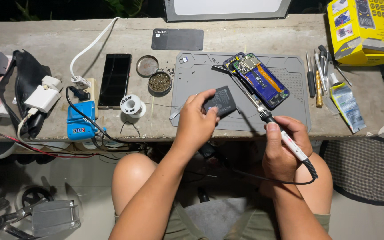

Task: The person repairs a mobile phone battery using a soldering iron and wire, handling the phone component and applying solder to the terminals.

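Beside the grey mat (201,80): a black battery (221,101), an opened phone (258,80) in blue with an orange strip, a yellow box (363,31), a blue charger (80,121), a white solder spool (132,106).

Worn concrete bench (254,31), pale floor (90,186)

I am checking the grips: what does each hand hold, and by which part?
Left hand: dark flat battery, by its left edge. Right hand: soldering iron, by its handle.

Left of the grey mat (192,75): solder spool (132,106), two tins (154,74), dark phone (115,80), blue box (80,121). Right: screwdrivers (315,75), yellow carton (363,29).
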